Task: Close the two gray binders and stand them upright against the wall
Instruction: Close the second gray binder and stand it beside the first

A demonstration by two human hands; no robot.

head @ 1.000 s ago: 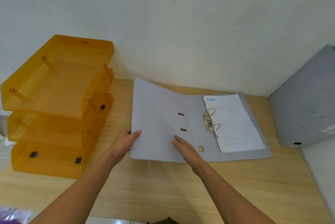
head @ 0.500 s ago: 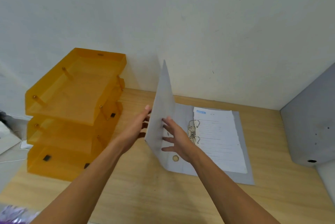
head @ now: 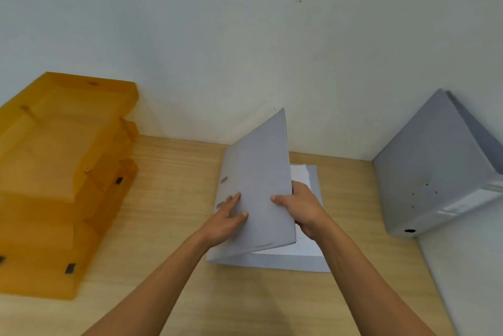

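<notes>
A gray binder (head: 258, 172) lies on the wooden desk (head: 174, 199) in the middle, its front cover swung over and tilted partway down above the white pages (head: 300, 175). My left hand (head: 226, 218) presses flat on the outside of that cover. My right hand (head: 302, 207) grips the cover's free right edge, thumb on top and fingers underneath. A second gray binder (head: 432, 172) stands closed at the right, leaning in the corner against the wall.
A stack of orange translucent letter trays (head: 62, 180) stands on the desk at the left. The white wall (head: 245, 50) runs along the desk's back edge, and a white surface (head: 468, 275) borders the desk on the right.
The cover went from lying flat on the left, through upright, to tilted over the pages on the right. Both hands followed it rightward, and the right hand took hold of its edge.
</notes>
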